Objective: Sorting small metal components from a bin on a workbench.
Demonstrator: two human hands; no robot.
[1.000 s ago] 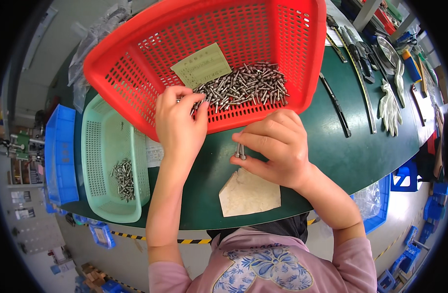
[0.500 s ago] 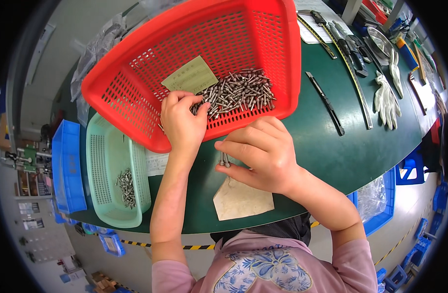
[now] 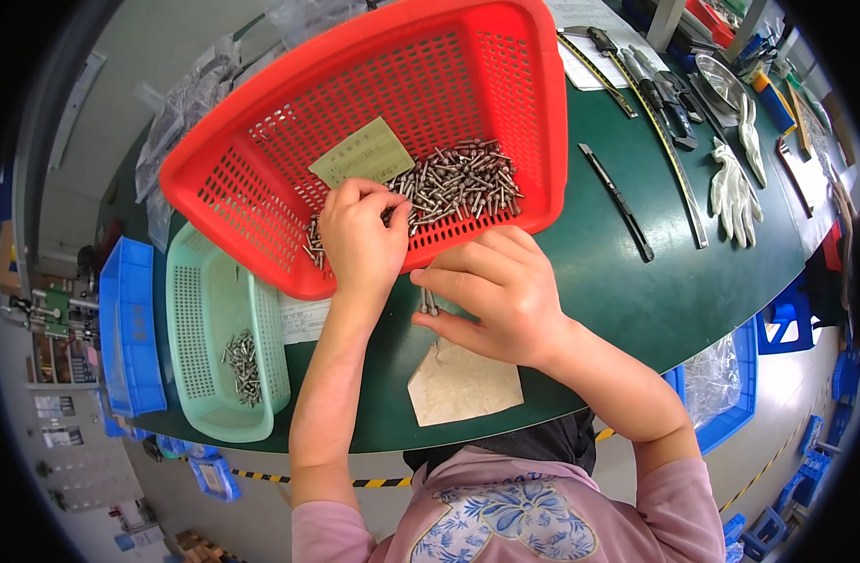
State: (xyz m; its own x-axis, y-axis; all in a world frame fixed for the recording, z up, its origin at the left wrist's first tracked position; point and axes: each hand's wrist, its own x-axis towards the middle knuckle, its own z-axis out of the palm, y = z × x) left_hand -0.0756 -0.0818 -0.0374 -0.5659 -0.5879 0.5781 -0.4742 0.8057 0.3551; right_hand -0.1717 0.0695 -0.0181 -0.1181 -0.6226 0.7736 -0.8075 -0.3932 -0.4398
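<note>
We look down at a green table point(image 3: 636, 300). Our left hand point(image 3: 360, 239) reaches into a red basket point(image 3: 261, 188), fingers curled loosely over a heap of small metal pins point(image 3: 458, 183); whether it grips any, we cannot tell. Our right hand point(image 3: 496, 296), at five o'clock from the heap, pinches two pins point(image 3: 428, 302) just outside the rim. They could slip and roll off if the pinch loosens.
</note>
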